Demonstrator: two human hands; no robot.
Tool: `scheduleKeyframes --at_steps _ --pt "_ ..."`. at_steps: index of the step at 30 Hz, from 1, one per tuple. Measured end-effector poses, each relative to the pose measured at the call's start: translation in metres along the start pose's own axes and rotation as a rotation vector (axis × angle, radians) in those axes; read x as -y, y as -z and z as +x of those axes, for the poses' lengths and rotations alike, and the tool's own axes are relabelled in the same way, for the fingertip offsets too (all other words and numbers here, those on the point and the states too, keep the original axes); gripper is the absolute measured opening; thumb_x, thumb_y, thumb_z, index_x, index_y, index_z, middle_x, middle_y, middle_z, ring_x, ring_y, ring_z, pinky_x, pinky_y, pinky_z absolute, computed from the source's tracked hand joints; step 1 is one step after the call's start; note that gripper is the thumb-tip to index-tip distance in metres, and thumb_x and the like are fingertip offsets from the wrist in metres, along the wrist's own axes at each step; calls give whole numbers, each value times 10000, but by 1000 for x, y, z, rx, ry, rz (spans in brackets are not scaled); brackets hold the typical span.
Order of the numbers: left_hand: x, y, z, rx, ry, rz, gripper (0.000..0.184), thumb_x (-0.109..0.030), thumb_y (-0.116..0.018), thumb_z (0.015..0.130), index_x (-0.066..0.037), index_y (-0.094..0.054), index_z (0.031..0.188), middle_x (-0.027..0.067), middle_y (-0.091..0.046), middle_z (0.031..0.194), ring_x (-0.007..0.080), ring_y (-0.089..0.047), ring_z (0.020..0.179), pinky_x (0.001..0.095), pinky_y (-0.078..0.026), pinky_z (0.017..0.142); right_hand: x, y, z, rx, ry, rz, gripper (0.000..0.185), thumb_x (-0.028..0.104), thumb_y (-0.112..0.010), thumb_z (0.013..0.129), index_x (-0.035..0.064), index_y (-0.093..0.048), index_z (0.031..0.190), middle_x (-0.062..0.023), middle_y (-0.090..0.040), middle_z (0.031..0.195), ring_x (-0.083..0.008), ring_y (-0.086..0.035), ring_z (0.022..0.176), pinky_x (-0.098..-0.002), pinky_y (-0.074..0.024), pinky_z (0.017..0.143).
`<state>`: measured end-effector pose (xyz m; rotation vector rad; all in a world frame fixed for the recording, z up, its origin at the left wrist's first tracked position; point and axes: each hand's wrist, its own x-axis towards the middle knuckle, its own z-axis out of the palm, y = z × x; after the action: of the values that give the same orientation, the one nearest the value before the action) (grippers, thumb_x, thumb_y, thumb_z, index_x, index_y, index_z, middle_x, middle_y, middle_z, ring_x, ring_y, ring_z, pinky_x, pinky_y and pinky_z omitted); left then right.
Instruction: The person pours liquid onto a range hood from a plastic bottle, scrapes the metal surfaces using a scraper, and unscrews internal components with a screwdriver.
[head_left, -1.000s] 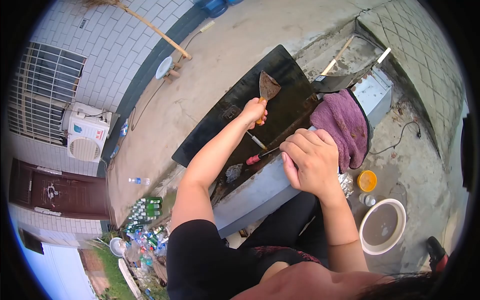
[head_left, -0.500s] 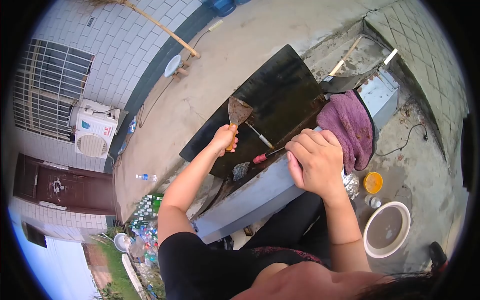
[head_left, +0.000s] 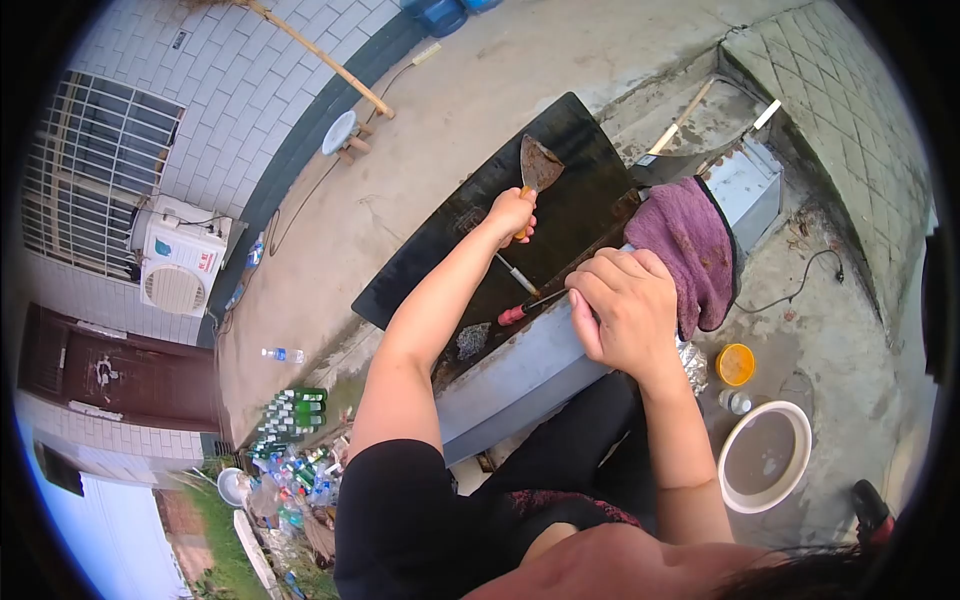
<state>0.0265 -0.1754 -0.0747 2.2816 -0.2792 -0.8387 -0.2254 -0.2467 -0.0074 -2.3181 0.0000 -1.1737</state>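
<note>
My left hand (head_left: 513, 216) is closed around the handle of a scraper (head_left: 540, 163), its rusty-looking blade over the black panel (head_left: 585, 135) of a grey metal appliance. My right hand (head_left: 626, 310) is curled over the near edge of the grey metal body (head_left: 520, 375); its fingertips are hidden. Left of that hand lies a red-handled screwdriver (head_left: 512, 315), its shaft pointing toward the fingers. Behind it is a tool with a pale shaft (head_left: 517, 272). A scrubber of metal mesh (head_left: 473, 341) rests on the panel's lower part. A purple cloth (head_left: 685, 245) drapes over the appliance, right of my right hand.
On the concrete to the right stand a yellow tub (head_left: 735, 364), a clear jar (head_left: 734, 402) and a white basin (head_left: 764, 458) of murky water. A cable (head_left: 800, 285) lies nearby. Green bottles (head_left: 300, 408) and a small stool (head_left: 340, 133) are at left.
My left hand has carried the scraper up and to the right across the black panel. My right hand stays at the metal edge. The whole view has shifted slightly.
</note>
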Motion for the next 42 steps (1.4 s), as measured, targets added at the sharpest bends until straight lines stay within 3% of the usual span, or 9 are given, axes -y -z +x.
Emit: scheduleKeyframes --at_steps 5,13,26,32,38,42 --pt "46 55 -69 -9 41 -124 264 -356 -367 897 -98 -425 890 13 -461 611 101 -426 462 253 -393 423 -1 -2 -1 -56 9 13 44 125 -579 648 96 -546 656 -15 -518 670 -172 -535 717 -301 -374 652" --pt "126 152 -123 -224 86 25 289 -374 -369 899 -95 -419 844 11 -434 541 101 -404 396 247 -361 360 2 -2 1 -64 21 11 44 122 -577 648 94 -544 646 -17 -523 672 -175 -540 718 -307 -373 642" --pt "85 125 -61 -87 75 93 306 -379 -380 891 -83 -416 823 15 -432 538 100 -411 395 250 -363 349 3 -2 2 -40 4 1 43 128 -577 649 96 -551 663 -13 -527 683 -170 -543 739 -302 -373 647" --pt "43 106 -42 -68 -91 119 326 -397 -404 883 -80 -444 818 24 -476 551 103 -451 408 235 -386 370 0 -2 0 -24 5 5 49 128 -579 646 97 -554 672 -10 -525 679 -168 -541 734 -296 -375 649" --pt "125 176 -90 -225 -17 83 354 -379 -432 875 -55 -472 737 42 -479 495 119 -431 345 238 -349 332 -1 -2 0 -47 -8 14 51 130 -582 644 95 -556 670 -12 -525 684 -170 -539 736 -297 -376 653" --pt "149 183 -114 -253 76 106 342 -366 -444 873 -60 -473 724 39 -475 493 117 -429 347 243 -348 332 2 -2 1 -40 -13 10 57 132 -584 645 91 -562 678 -14 -530 695 -173 -541 749 -298 -378 663"
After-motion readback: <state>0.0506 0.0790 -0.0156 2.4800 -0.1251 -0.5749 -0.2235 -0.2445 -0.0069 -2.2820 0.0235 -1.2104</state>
